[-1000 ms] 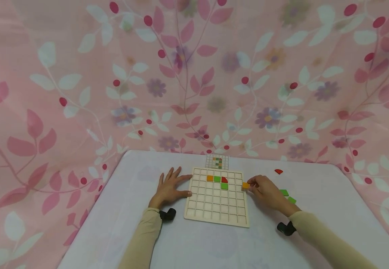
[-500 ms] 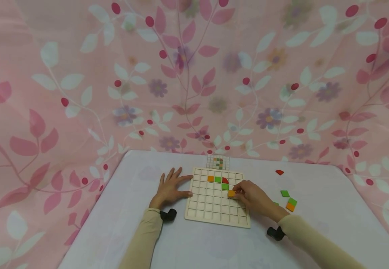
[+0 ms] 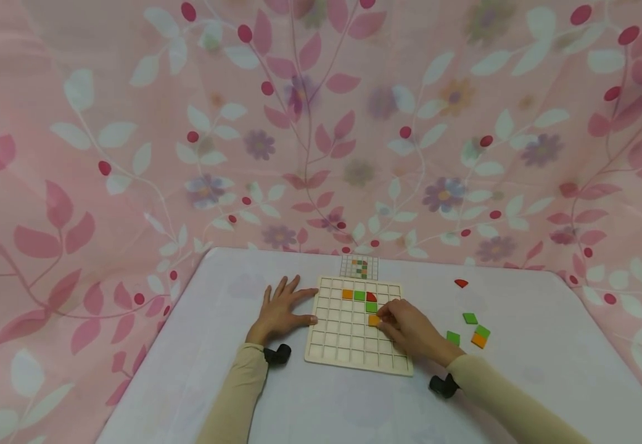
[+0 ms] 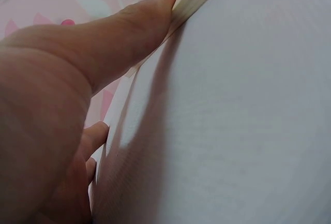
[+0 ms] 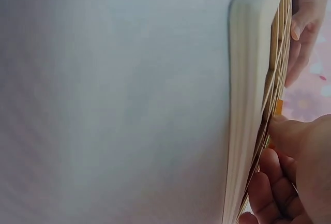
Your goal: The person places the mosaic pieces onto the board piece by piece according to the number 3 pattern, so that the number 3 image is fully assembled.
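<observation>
A pale wooden grid board lies on the table. My right hand pinches an orange square tile at a cell just below a green square tile; whether it sits fully in the cell cannot be told. In the row above are an orange square, another green square and a red quarter-round tile. With fingers spread, my left hand touches the board's left edge with thumb and forefinger. In the right wrist view, the orange tile shows at my fingertips, partly hidden.
Behind the board lies a small card printed with a coloured grid pattern. To the right are loose tiles: a red quarter-round, a green piece, two more green ones and an orange one. A floral curtain hangs behind.
My right hand has carried the orange tile left and nearer to me, from the board's right edge to below the green square. My left hand has stayed in place.
</observation>
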`<state>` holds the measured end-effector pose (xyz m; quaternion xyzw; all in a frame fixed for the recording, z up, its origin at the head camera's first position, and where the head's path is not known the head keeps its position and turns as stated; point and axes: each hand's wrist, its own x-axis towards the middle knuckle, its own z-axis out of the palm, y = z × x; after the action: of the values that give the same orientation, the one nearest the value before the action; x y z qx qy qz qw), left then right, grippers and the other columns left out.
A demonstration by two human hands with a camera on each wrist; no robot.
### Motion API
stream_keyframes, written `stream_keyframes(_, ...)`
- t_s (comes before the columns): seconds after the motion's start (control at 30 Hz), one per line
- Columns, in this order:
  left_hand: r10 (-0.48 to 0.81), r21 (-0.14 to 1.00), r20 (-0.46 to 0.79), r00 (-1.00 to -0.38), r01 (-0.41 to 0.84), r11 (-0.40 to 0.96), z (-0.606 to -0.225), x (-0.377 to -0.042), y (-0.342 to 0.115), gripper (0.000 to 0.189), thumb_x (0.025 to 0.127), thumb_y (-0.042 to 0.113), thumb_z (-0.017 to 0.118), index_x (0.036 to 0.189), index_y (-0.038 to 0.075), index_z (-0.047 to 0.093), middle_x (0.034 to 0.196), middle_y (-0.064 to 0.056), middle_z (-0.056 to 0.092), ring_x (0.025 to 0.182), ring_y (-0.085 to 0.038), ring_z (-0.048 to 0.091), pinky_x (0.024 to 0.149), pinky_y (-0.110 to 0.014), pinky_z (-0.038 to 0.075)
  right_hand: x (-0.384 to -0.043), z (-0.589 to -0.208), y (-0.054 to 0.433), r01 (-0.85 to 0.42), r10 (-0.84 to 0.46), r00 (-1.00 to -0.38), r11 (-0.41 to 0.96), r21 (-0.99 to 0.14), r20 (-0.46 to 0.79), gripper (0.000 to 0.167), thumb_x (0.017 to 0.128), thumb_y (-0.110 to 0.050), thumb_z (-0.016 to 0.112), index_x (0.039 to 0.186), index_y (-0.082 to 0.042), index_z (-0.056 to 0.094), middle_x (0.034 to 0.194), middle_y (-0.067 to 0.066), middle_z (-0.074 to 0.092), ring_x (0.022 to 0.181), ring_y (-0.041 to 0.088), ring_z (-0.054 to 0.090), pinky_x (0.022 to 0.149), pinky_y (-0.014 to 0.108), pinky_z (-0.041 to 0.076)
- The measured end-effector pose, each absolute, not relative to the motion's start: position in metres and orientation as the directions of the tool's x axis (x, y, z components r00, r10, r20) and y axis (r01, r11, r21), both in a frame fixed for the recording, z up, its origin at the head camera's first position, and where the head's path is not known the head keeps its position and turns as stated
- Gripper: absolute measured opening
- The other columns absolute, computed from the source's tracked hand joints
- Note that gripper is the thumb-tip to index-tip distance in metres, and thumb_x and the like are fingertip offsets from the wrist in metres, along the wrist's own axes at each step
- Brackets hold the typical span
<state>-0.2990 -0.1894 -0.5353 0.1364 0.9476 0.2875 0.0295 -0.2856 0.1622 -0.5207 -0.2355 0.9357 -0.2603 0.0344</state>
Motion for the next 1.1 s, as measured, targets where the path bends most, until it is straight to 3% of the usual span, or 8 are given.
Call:
stream_keyframes(0.23, 0.280, 0.552, 0.028, -0.960, 0.248, 0.796, -0.533, -0.299, -0.190, 0.072, 0.088, 0.054, 0.082, 0.153, 0.033, 0.058, 0.177, -0.013, 0.023, 0.166, -0.042, 0.005, 0.126, -0.074, -0.003, -0.291, -0.516, 0.161, -0.413, -0.461, -0.887, 0.753, -0.513, 0.037, 0.017, 0.099, -0.024, 0.078, 0.113, -0.019, 0.072, 0.100, -0.011, 0.066, 0.092, 0.008, 0.056, 0.086, 0.028, 0.056)
stream_keyframes(0.6, 0.298, 0.552, 0.045, -0.954, 0.272, 0.788, -0.530, -0.296, -0.190, 0.072, 0.088, 0.051, 0.083, 0.153, 0.028, 0.059, 0.176, -0.017, 0.026, 0.165, -0.046, 0.009, 0.125, -0.077, 0.000, -0.300, -0.510, 0.163, -0.472, -0.541, -0.840, 0.696, -0.542, 0.036, 0.008, 0.098, -0.020, 0.078, 0.104, -0.018, 0.074, 0.093, -0.011, 0.069, 0.083, 0.010, 0.056, 0.077, 0.023, 0.052)
stream_keyframes(1.1, 0.294, 0.541, 0.027, -0.955, 0.261, 0.800, -0.538, -0.301, -0.191, 0.074, 0.089, 0.056, 0.080, 0.155, 0.035, 0.056, 0.178, -0.012, 0.021, 0.166, -0.041, 0.003, 0.127, -0.074, -0.005, -0.313, -0.514, 0.161, -0.440, -0.557, -0.830, 0.649, -0.621, 0.006, 0.006, 0.094, -0.020, 0.081, 0.094, -0.018, 0.075, 0.084, -0.009, 0.069, 0.073, 0.010, 0.056, 0.065, 0.022, 0.047)
